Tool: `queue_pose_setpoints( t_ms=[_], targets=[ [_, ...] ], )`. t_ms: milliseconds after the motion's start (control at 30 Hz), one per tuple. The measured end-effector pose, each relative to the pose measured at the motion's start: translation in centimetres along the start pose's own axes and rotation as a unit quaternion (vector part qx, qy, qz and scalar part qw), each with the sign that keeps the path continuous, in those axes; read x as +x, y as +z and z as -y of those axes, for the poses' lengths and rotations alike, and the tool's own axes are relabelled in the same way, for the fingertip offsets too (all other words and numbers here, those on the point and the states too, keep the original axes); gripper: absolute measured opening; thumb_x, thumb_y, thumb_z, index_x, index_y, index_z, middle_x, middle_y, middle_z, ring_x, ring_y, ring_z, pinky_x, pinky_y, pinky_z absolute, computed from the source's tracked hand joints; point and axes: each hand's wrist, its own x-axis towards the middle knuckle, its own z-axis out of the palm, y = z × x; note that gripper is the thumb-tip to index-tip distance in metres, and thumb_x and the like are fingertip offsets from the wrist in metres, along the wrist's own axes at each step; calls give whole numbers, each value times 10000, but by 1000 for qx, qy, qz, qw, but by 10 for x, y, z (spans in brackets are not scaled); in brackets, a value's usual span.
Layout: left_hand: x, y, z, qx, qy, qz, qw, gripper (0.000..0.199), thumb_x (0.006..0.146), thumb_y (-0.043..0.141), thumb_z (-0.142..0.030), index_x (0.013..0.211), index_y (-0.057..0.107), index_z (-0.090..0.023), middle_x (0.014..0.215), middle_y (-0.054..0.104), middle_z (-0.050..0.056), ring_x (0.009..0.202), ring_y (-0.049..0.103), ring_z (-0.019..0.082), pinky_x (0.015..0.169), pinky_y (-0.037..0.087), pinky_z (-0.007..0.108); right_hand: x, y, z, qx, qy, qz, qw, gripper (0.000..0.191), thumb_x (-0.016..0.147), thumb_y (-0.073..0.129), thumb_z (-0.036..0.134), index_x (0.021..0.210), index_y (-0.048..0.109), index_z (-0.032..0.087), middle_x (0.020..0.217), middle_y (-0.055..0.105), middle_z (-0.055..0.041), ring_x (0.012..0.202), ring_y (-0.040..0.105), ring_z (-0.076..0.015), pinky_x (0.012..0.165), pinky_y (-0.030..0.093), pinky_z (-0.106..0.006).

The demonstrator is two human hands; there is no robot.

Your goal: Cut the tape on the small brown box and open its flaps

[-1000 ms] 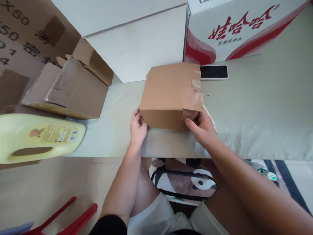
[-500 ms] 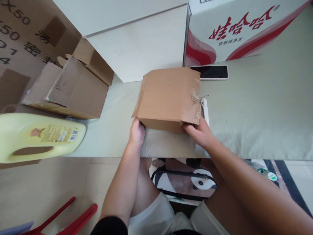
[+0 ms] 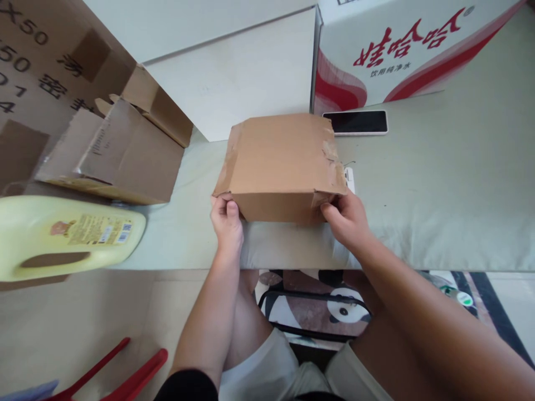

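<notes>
A brown cardboard box (image 3: 284, 159) rests on the pale green cloth surface (image 3: 434, 211) in front of me, its flaps spread at the left and right sides. At its near left corner my left hand (image 3: 228, 218) grips the flap, thumb towards me. My right hand (image 3: 345, 218) pinches the near right corner, where torn tape shows on the flap. A white object (image 3: 349, 177), partly hidden, lies just beyond my right hand. The inside of the box cannot be seen.
A phone (image 3: 360, 122) lies behind the box, before a white and red carton (image 3: 393, 61). A white cabinet-like box (image 3: 251, 78) stands at the back. Opened cardboard boxes (image 3: 134, 153) and a yellow bottle (image 3: 100, 228) are at left. Red bars (image 3: 137, 376) show below.
Both side flaps of the box have swung outward and the box has shifted slightly left. My left hand has moved up and left, its thumb now showing at the corner.
</notes>
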Motion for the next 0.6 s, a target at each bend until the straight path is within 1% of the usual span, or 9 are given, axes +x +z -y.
queue_pose_setpoints(
  t_ms=[67, 100, 167, 233, 333, 400, 500, 567, 600],
  targets=[
    [0, 0, -1, 14, 43, -10, 999, 569, 688, 766, -739, 678, 605, -193, 888, 589, 33, 1047, 601, 209, 1013, 452, 332, 0, -2, 1, 0, 4, -15, 1000, 72, 731, 517, 298, 777, 479, 257, 641, 533, 17, 621, 500, -184, 583, 417, -335],
    [0, 0, -2, 12, 42, -11, 999, 572, 682, 780, -726, 650, 580, -191, 833, 571, 19, 948, 599, 188, 944, 467, 313, 0, -3, 2, -2, 8, -20, 1000, 76, 736, 519, 301, 770, 466, 260, 637, 515, 22, 619, 489, -179, 579, 407, -330],
    [0, 2, -5, -1, 4, -15, 1000, 576, 653, 819, -698, 637, 553, -188, 737, 542, -11, 753, 545, 142, 776, 464, 273, 1, -4, 2, -9, 20, -27, 999, 113, 747, 532, 311, 749, 429, 265, 628, 478, 31, 605, 462, -169, 567, 384, -321],
    [0, 4, -8, -12, -32, -25, 999, 555, 610, 873, -649, 679, 572, -188, 695, 545, -30, 664, 498, 115, 680, 429, 245, 1, -4, 2, -12, 34, -29, 999, 154, 761, 546, 321, 739, 403, 269, 631, 452, 35, 598, 439, -165, 563, 367, -320],
    [0, 5, -11, -25, -48, -19, 998, 546, 576, 919, -581, 742, 569, -197, 711, 565, -38, 667, 511, 107, 668, 411, 228, 3, -4, 1, 0, 44, -33, 998, 176, 806, 557, 352, 750, 412, 269, 669, 457, 21, 639, 442, -180, 604, 382, -334],
    [-2, 3, -12, -32, -60, 13, 998, 550, 596, 907, -588, 757, 548, -203, 715, 564, -39, 656, 507, 107, 657, 401, 227, 5, -5, -1, 20, 47, -42, 998, 228, 852, 554, 418, 746, 421, 266, 685, 450, 9, 667, 437, -193, 635, 390, -344],
    [-4, 0, -12, -32, -55, 56, 996, 517, 635, 883, -585, 774, 560, -206, 714, 569, -30, 638, 502, 112, 627, 388, 234, 8, -6, -3, 55, 66, -81, 993, 369, 890, 545, 523, 685, 393, 257, 660, 379, 12, 653, 379, -179, 612, 347, -320],
    [-4, 0, -11, -70, -52, 54, 995, 479, 698, 800, -624, 758, 572, -208, 690, 560, -21, 631, 515, 128, 607, 394, 249, 10, -7, -4, 83, 81, -111, 987, 418, 891, 562, 546, 656, 384, 249, 647, 339, 24, 634, 341, -156, 586, 307, -297],
    [-3, 0, -11, -95, -58, 39, 993, 454, 735, 743, -632, 747, 580, -208, 677, 555, -17, 625, 519, 134, 598, 399, 255, 11, -7, -5, 98, 84, -122, 984, 423, 888, 573, 547, 652, 394, 245, 645, 333, 30, 627, 331, -147, 578, 297, -290]
  ],
)
